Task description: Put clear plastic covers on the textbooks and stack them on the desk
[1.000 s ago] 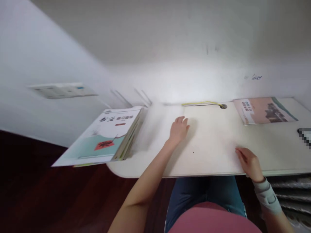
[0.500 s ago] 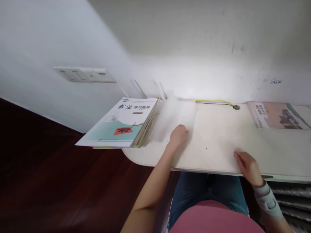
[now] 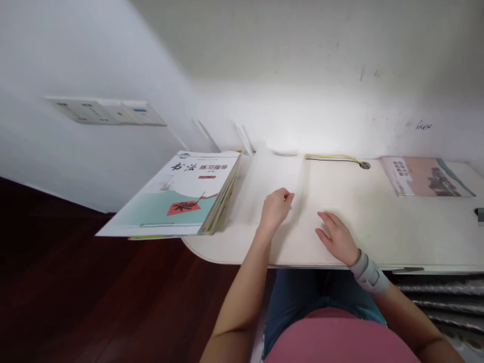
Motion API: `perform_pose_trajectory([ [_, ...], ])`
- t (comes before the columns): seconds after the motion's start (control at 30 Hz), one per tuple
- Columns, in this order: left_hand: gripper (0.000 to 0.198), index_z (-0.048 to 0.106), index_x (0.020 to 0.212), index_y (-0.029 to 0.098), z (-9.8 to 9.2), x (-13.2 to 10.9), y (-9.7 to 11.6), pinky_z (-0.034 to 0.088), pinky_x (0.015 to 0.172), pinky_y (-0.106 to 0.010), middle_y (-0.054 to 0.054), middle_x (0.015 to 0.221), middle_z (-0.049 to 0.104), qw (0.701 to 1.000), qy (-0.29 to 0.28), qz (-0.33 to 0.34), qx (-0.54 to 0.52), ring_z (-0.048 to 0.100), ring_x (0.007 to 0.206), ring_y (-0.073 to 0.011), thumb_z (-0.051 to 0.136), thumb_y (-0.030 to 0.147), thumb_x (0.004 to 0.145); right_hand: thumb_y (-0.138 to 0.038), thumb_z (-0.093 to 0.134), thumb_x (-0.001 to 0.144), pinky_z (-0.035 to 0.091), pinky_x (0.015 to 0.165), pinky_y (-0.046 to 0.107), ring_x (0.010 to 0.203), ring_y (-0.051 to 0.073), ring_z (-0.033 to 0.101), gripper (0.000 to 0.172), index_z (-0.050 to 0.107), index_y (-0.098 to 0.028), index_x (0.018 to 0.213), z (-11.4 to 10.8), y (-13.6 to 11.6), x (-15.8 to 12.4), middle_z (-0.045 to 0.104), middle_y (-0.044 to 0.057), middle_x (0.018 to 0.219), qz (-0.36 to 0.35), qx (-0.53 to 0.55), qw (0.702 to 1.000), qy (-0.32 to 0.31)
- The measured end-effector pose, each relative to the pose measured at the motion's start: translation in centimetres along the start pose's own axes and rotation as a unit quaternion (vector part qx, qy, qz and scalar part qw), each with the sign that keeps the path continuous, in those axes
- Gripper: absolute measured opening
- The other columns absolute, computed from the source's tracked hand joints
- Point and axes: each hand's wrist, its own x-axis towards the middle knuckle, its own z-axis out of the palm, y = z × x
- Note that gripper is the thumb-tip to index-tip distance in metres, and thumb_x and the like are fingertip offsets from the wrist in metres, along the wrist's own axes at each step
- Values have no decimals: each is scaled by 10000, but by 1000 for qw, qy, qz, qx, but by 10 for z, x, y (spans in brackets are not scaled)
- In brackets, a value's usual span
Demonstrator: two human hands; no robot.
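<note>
White wall (image 3: 287,111) ahead, cream-white desk (image 3: 378,237) below: a thick teal-and-white calligraphy workbook (image 3: 177,196) overhangs the desk's end, left of your left hand (image 3: 276,212). The thin white paper sheet (image 3: 270,181) at those bunched fingers looks light and limp; take it by its near edge, though whether it is gripped cannot be told. Your right hand (image 3: 336,237) rests open, holding nothing.

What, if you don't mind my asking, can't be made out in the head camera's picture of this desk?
All in the head view:
Dark object: cut off by the right edge and blurred.
Left hand: its curled fingers hide whether it grips the pale sheet.
Lower books: covered by the top workbook; only page edges show.
Pink book: its small print is hard to read.
Yellow cable: its end disappears into the desk's hole.
</note>
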Motion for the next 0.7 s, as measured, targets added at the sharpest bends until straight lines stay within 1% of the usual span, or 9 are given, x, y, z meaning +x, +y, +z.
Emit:
perform_pose_trajectory([
  [0.1,208,569,826,191,13,-21,31,456,571,-229,13,670,631,983,25,53,-175,603,550,-124,431,325,904,-404,580,842,404,1057,521,1344,314,376,767,239,-115,1465,11,-8,11,393,210,1444,57,35,996,63],
  [0.17,195,579,881,200,17,-41,55,462,583,-223,11,722,639,967,44,125,-219,605,595,-119,425,314,914,-393,578,838,396,1061,527,1353,306,366,810,171,-125,1485,8,-9,14,360,207,1464,76,51,988,125],
  [0.2,186,583,904,203,17,-50,65,467,599,-221,5,760,648,956,61,161,-238,609,621,-115,431,310,916,-364,553,855,408,1050,523,1332,293,398,754,195,-138,1479,2,-7,15,393,198,1443,75,50,983,162],
  [0.27,194,585,954,206,9,-66,80,464,580,-207,11,738,636,930,101,199,-293,588,587,-99,439,332,928,-284,487,895,439,1020,504,1262,259,483,548,353,-173,1415,-19,3,12,506,164,1351,49,25,970,237],
  [0.33,218,580,963,204,-2,-72,82,432,504,-184,41,620,577,904,148,189,-354,522,482,-77,451,377,933,-209,454,915,465,992,476,1180,231,553,354,543,-212,1258,-47,19,6,611,118,1221,9,-23,955,294],
  [0.4,235,576,916,196,-10,-69,72,373,425,-167,73,511,496,893,181,151,-384,438,396,-65,478,409,919,-173,497,903,496,943,436,1086,212,607,277,623,-232,1142,-74,35,-5,667,88,1107,-14,-92,941,326],
  [0.5,250,572,840,184,-1,-58,41,329,386,-171,88,448,435,919,161,66,-353,391,358,-67,494,415,897,-151,585,858,517,885,385,1022,202,633,252,657,-244,1081,-100,51,-27,699,69,1038,-56,-188,939,283],
  [0.6,265,599,938,172,27,-55,5,421,472,-214,67,492,477,968,97,-1,-233,483,430,-105,452,390,906,-121,577,855,513,894,364,1056,200,622,261,674,-238,1066,-101,59,-50,703,70,1073,-106,-219,958,154],
  [0.7,332,563,1179,161,53,-64,-19,516,671,-323,-51,795,643,994,99,22,-41,635,737,-194,468,294,890,-107,518,878,522,858,361,1060,216,603,264,688,-198,1058,-91,65,-66,695,101,1082,-87,-234,967,49],
])
